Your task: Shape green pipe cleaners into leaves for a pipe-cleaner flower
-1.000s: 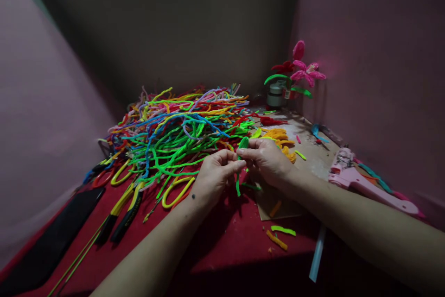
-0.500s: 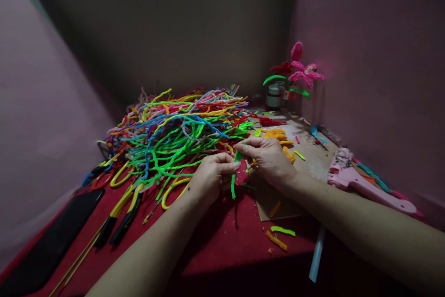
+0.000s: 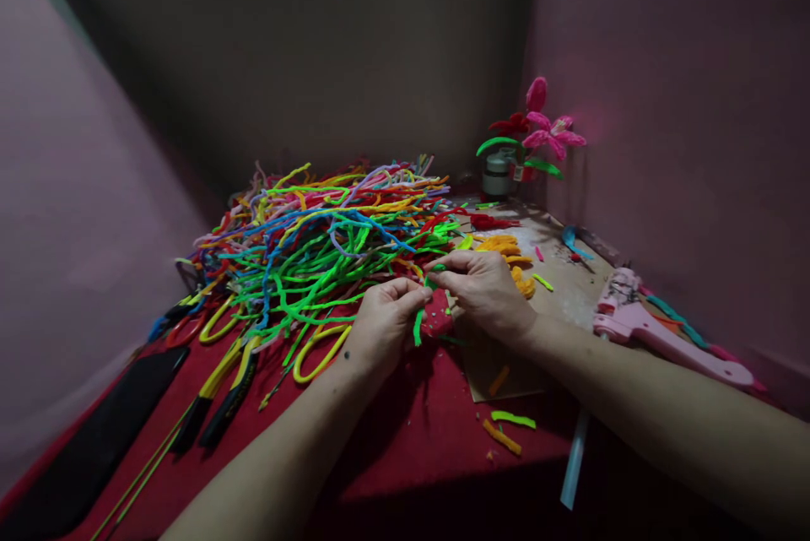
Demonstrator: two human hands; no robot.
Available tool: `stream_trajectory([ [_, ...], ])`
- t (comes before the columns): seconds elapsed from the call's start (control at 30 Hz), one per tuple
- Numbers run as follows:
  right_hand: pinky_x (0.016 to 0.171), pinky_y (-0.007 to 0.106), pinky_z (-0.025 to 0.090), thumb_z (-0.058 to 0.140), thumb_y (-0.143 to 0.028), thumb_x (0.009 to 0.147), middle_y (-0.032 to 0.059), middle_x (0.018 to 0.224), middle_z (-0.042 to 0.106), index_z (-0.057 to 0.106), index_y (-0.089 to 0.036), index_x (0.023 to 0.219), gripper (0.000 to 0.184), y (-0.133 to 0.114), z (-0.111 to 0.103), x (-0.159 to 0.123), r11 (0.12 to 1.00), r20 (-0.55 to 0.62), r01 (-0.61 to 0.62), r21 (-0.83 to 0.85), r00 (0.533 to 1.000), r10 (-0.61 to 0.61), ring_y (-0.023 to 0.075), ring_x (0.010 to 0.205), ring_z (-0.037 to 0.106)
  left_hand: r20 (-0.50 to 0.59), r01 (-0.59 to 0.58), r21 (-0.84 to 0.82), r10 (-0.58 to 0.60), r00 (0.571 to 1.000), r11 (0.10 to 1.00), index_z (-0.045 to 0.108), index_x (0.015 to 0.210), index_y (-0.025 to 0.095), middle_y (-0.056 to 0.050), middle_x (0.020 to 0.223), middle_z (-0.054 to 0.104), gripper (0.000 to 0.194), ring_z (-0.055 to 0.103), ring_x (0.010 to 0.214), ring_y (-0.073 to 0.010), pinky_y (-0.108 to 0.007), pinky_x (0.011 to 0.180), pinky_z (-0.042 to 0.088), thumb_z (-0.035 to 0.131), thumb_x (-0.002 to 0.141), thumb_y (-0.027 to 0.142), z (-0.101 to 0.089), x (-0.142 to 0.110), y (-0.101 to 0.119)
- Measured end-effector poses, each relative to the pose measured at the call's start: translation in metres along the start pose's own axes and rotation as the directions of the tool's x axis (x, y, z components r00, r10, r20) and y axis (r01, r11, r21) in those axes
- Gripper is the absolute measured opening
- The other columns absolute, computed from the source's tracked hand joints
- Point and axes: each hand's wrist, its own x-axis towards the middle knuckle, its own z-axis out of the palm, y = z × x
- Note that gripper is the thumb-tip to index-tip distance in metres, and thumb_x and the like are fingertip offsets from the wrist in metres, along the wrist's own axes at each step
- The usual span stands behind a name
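Note:
Between my two hands is a short green pipe cleaner (image 3: pixel 418 327). My left hand (image 3: pixel 389 317) pinches it near its middle, and its lower end hangs below the fingertips. Thumb and forefinger of my right hand (image 3: pixel 484 292) close on its upper end, which looks bent or doubled; the exact shape there is partly hidden by the fingers. Just beyond my left hand lies a large heap of pipe cleaners (image 3: pixel 316 271) in many colours, with green ones nearest. Orange looped pipe cleaner pieces (image 3: pixel 503 247) lie behind my right hand.
On the red cloth (image 3: pixel 380 457) at left are yellow-and-black pliers (image 3: pixel 231 397) and a black flat object (image 3: pixel 94 448). A pink glue gun (image 3: pixel 671 338) with a clear glue stick (image 3: pixel 575 461) lies right. Pink pipe cleaner flowers (image 3: pixel 553 134) stand behind, near a small jar (image 3: pixel 498 174).
The hanging end of the green pipe cleaner has swung left and up, and its top now bends over at my right fingertips. Both hands stay nearly in place.

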Motion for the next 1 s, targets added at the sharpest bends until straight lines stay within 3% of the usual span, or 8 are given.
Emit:
stream_trajectory([
  [0.23, 0.068, 0.027, 0.042, 0.055, -0.026, 0.075, 0.0026, 0.075, 0.066, 0.069, -0.017, 0.076, 0.017, 0.005, -0.001, 0.004, 0.996, 0.031, 0.071, 0.053, 0.997, -0.073, 0.0149, 0.072, 0.057, -0.023, -0.011, 0.041, 0.012, 1.0, 0.999, 0.052, 0.06, 0.015, 0.006, 0.04, 0.044, 0.02, 0.033, 0.029, -0.0055, -0.019, 0.031, 0.025, 0.063, 0.066, 0.032, -0.001, -0.001, 0.0],
  [0.37, 0.065, 0.026, 0.041, 0.047, -0.036, 0.082, 0.0025, 0.072, 0.061, 0.065, -0.016, 0.077, 0.027, 0.002, -0.006, 0.004, 0.983, -0.144, 0.123, 0.134, 0.984, -0.104, 0.014, 0.07, 0.054, -0.031, -0.045, 0.055, 0.047, 0.998, 0.997, 0.053, 0.063, 0.014, 0.006, 0.043, 0.043, 0.021, 0.031, 0.032, -0.0034, -0.017, 0.034, 0.024, 0.062, 0.068, 0.033, -0.005, -0.001, 0.003],
  [0.47, 0.06, 0.024, 0.038, 0.044, -0.032, 0.084, 0.0018, 0.065, 0.054, 0.06, -0.015, 0.069, 0.028, -0.004, -0.006, -0.006, 0.961, -0.123, 0.276, 0.016, 0.954, -0.272, 0.0118, 0.063, 0.05, -0.041, -0.076, 0.136, 0.082, 0.996, 0.988, 0.055, 0.065, 0.014, 0.007, 0.043, 0.041, 0.023, 0.028, 0.034, -0.003, -0.017, 0.034, 0.021, 0.062, 0.067, 0.036, -0.009, 0.002, 0.003],
  [0.53, 0.053, 0.023, 0.035, 0.045, -0.027, 0.083, 0.0005, 0.057, 0.05, 0.055, -0.015, 0.058, 0.029, -0.005, -0.002, -0.016, 0.874, 0.124, 0.481, -0.073, 0.873, -0.471, 0.0098, 0.054, 0.045, -0.036, -0.136, 0.252, 0.149, 0.988, 0.958, 0.057, 0.065, 0.013, 0.005, 0.048, 0.045, 0.023, 0.034, 0.039, -0.0044, -0.017, 0.038, 0.026, 0.063, 0.066, 0.036, -0.013, 0.007, 0.001],
  [0.63, 0.047, 0.024, 0.028, 0.051, -0.028, 0.077, -0.0007, 0.048, 0.048, 0.048, -0.017, 0.047, 0.032, 0.0, 0.009, -0.032, 0.587, 0.498, 0.805, -0.087, 0.546, -0.674, 0.0094, 0.048, 0.042, -0.016, -0.267, 0.472, 0.311, 0.95, 0.84, 0.061, 0.071, 0.014, 0.002, 0.059, 0.055, 0.021, 0.045, 0.052, -0.0085, -0.019, 0.049, 0.036, 0.059, 0.069, 0.035, -0.017, 0.017, -0.002],
  [0.7, 0.045, 0.025, 0.027, 0.051, -0.032, 0.077, -0.0006, 0.048, 0.051, 0.05, -0.017, 0.048, 0.033, 0.006, 0.015, -0.038, 0.491, 0.591, 0.867, -0.086, 0.441, -0.676, 0.0096, 0.046, 0.043, 0.019, -0.321, 0.594, 0.386, 0.922, 0.738, 0.063, 0.075, 0.016, 0.001, 0.065, 0.059, 0.02, 0.05, 0.06, -0.0111, -0.021, 0.056, 0.039, 0.056, 0.072, 0.034, -0.017, 0.022, -0.002],
  [0.9, 0.045, 0.026, 0.028, 0.046, -0.036, 0.079, -0.0006, 0.049, 0.055, 0.054, -0.018, 0.05, 0.035, 0.012, 0.017, -0.04, 0.51, 0.626, 0.85, -0.133, 0.471, -0.622, 0.0107, 0.046, 0.047, 0.165, -0.371, 0.815, 0.435, 0.885, 0.445, 0.066, 0.071, 0.017, -0.001, 0.069, 0.065, 0.014, 0.055, 0.063, -0.013, -0.023, 0.061, 0.04, 0.056, 0.072, 0.028, 0.008, 0.03, 0.019],
  [1.0, 0.044, 0.025, 0.029, 0.046, -0.037, 0.079, -0.0007, 0.049, 0.056, 0.054, -0.018, 0.049, 0.036, 0.01, 0.017, -0.04, 0.519, 0.639, 0.847, -0.114, 0.462, -0.614, 0.0108, 0.046, 0.047, 0.209, -0.373, 0.84, 0.4, 0.892, 0.393, 0.066, 0.069, 0.017, -0.001, 0.065, 0.065, 0.013, 0.055, 0.061, -0.0127, -0.022, 0.059, 0.039, 0.057, 0.071, 0.026, 0.024, 0.04, 0.024],
])
